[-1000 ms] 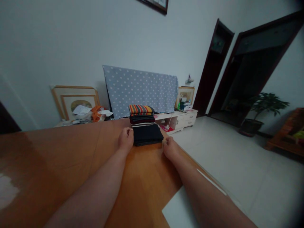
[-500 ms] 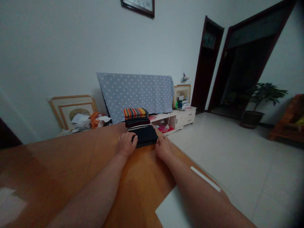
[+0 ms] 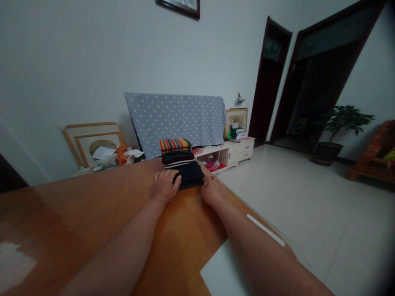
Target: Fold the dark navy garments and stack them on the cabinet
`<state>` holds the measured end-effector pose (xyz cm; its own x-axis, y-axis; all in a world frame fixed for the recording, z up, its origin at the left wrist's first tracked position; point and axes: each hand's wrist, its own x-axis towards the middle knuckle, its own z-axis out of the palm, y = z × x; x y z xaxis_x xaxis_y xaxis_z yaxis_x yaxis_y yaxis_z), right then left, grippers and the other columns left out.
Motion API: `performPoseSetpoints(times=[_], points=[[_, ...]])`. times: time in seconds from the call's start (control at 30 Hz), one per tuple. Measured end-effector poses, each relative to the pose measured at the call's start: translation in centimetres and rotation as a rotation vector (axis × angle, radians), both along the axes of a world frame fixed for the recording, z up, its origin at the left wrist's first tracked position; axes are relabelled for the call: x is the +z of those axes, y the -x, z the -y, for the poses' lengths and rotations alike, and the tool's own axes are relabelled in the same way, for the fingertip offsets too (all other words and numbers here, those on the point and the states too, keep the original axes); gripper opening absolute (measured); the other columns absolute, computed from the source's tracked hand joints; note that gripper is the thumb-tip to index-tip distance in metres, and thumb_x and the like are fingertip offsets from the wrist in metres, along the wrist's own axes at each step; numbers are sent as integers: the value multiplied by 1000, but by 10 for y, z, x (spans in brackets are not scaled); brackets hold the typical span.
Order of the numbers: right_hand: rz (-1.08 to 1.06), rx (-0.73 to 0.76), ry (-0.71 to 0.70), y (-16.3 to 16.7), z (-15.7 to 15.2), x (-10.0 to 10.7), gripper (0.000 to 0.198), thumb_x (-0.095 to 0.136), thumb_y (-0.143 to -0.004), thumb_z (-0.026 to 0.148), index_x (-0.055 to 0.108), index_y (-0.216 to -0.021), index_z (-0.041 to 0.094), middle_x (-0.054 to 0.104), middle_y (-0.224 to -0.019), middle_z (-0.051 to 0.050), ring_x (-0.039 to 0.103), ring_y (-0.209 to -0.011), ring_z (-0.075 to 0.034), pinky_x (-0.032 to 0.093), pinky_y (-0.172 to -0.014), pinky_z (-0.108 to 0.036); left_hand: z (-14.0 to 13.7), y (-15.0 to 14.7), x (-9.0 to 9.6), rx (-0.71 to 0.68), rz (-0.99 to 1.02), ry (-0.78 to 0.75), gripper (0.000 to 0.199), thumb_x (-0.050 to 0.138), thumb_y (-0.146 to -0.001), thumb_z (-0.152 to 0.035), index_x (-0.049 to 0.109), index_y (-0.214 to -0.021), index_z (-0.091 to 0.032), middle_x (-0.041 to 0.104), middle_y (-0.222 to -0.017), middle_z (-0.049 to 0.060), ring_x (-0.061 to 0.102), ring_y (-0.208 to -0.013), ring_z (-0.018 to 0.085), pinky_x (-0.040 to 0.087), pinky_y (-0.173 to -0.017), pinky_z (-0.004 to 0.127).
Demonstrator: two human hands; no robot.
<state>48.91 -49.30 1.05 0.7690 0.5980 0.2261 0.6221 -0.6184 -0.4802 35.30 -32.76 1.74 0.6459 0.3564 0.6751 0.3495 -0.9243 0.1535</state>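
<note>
Inward since the first frame, both hands have come to the dark folded cloth (image 3: 190,172), lying on the table (image 3: 92,209) before the stack of folded fabrics (image 3: 175,144). We find the left hand (image 3: 166,187) loosely bent, the right hand (image 3: 212,190) curled; whether either pinches, we cannot tell. Uneven pulling could, we judge, spoil the folds; a forward shove could topple the stack.

A pale wall (image 3: 77,61) carries a dark-framed picture (image 3: 184,7), cropped at the top. Below, a dotted grey-blue cloth (image 3: 182,117) drapes something wide. At left, papers (image 3: 105,153) lie before a light-framed picture (image 3: 92,140). At right, a white cabinet (image 3: 233,155) bears boxes (image 3: 238,135); beyond stand a dark doorway (image 3: 321,90), a potted plant (image 3: 338,120) and wooden furniture (image 3: 373,154).
</note>
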Motion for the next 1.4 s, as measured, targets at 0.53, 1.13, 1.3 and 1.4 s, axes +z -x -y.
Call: performPoseSetpoints(times=[0.53,1.13,1.3,1.4], points=[[-32,-21,-26,-1,5,3,42,51,-89,29,63,-129,27,60,-131,-11,56,-119,-29,41,-100,-41,25,-20,-10,-402,-232,-48,37,49,-93,-25,62,-128,-22,53,-148,9,45,-140,23,29,-120,50],[132,205,37,-4,5,5,40,51,-89,28,67,-126,30,46,-151,-2,40,-133,-31,33,-108,-45,24,-22,-16,-387,-227,-22,46,54,-92,-32,53,-137,-20,50,-150,12,42,-142,24,24,-122,48],[134,196,31,-7,3,1,39,52,-87,25,67,-123,23,44,-153,-6,40,-134,-29,32,-110,-41,20,-23,-16,-299,-204,-30,45,43,-96,-23,52,-139,-16,53,-148,13,44,-141,23,24,-122,47],[130,123,16,-7,3,4,32,52,-85,21,68,-113,20,57,-135,-10,50,-122,-27,38,-103,-38,16,-23,-18,-297,-272,-54,46,41,-93,-16,55,-137,-17,53,-148,11,44,-141,21,26,-122,45]])
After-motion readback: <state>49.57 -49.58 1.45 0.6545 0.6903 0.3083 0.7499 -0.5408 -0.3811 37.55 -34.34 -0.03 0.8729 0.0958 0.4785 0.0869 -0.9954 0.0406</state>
